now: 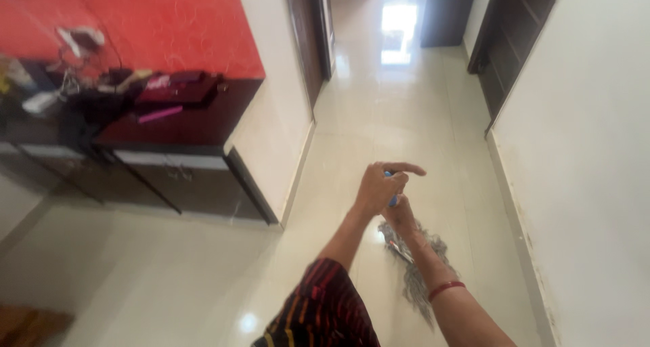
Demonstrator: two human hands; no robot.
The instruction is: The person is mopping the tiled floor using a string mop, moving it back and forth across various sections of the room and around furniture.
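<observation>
A glossy tiled floor (379,117) fills the frame's centre. At lower centre, a mop (421,272) with soft, light strands is seen; its stiff blue handle (393,199) is gripped by 2 hands, left hand (379,188) above right hand (401,215), fingers closed round it.

We see a glossy cream tiled floor (379,117) running down a hallway, bright with glare at the far end. On our left stands a dark wooden cabinet (183,178) with pale drawer fronts, backed by a red wall panel (169,22). Its top is cluttered: a dark maroon pouch (183,90), a slim pink stick-like object (160,114), and tangled white cables (74,42). A white wall (589,137) runs along our right, with dark wooden door frames (504,42) set into it, and another dark door (311,35) across the hall.
</observation>
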